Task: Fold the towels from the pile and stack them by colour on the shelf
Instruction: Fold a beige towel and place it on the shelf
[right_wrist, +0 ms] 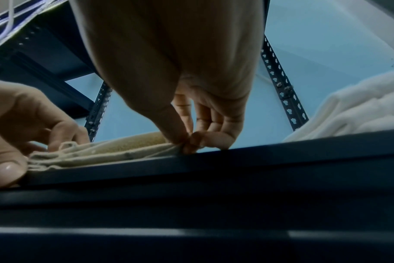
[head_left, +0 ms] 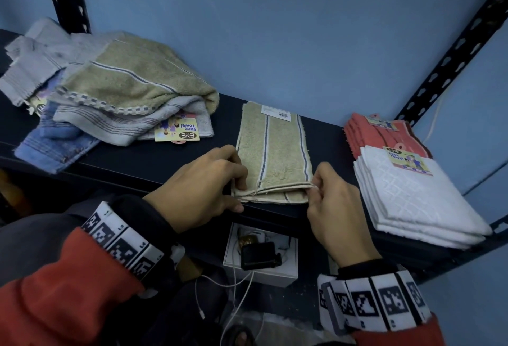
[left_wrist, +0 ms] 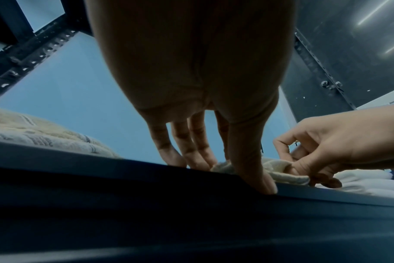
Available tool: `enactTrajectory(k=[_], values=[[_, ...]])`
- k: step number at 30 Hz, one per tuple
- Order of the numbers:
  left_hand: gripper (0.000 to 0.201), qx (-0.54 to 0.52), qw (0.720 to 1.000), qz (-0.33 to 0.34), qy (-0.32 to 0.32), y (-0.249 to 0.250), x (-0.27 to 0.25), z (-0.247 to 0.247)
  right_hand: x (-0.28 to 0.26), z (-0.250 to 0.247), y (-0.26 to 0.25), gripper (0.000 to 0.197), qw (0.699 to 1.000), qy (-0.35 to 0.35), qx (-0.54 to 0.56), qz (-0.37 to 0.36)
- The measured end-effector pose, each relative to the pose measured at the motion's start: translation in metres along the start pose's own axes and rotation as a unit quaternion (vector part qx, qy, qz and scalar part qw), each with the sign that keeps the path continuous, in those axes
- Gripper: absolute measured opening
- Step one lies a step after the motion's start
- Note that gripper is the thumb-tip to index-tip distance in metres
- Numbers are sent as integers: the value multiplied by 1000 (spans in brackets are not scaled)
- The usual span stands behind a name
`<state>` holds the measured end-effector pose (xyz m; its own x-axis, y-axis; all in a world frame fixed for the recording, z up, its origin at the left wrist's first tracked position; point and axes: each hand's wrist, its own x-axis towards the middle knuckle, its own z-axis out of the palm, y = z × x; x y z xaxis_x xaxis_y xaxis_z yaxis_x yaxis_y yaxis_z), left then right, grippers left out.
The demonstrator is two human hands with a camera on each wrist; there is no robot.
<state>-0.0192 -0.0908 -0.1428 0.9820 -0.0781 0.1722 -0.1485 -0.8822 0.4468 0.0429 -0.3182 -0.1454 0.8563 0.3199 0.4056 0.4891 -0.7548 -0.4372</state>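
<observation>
A beige towel [head_left: 275,150] with thin blue stripes lies folded lengthwise on the dark shelf [head_left: 154,161], its near end at the shelf's front edge. My left hand [head_left: 239,186] pinches the near left corner of the beige towel [left_wrist: 283,173], thumb at the shelf lip. My right hand [head_left: 314,184] pinches the near right corner of the beige towel [right_wrist: 133,149] between thumb and forefinger. An unfolded pile [head_left: 115,89] of beige, grey and blue towels sits at the left. Folded white towels [head_left: 417,197] and red towels [head_left: 365,131] are stacked at the right.
Black slotted uprights [head_left: 456,51] frame the shelf against a blue wall. Below the shelf edge a white box [head_left: 261,268] holds a black device and white cables. Paper labels [head_left: 177,132] stick out of the pile and lie on the stacks.
</observation>
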Motion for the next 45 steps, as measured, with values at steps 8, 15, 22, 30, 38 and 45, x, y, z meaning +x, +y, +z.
enactTrajectory(k=[8,15,22,30,38,45], values=[[17,20,995,78,53,-7,1,3,2,-4,-3,22,1000,12,9,21],[13,2,983,116,143,-13,6,-2,5,-10,1,21,993,21,116,-11],[18,-16,970,124,209,-17,7,-15,5,-15,-2,22,987,-27,86,-135],[27,-54,958,87,268,-19,7,-24,-1,-18,-12,38,982,-30,91,-161],[18,-59,948,78,302,-18,7,-26,0,0,-10,18,978,1,-5,-210],[19,-42,948,89,303,-19,6,-29,3,2,-13,22,964,60,27,-256]])
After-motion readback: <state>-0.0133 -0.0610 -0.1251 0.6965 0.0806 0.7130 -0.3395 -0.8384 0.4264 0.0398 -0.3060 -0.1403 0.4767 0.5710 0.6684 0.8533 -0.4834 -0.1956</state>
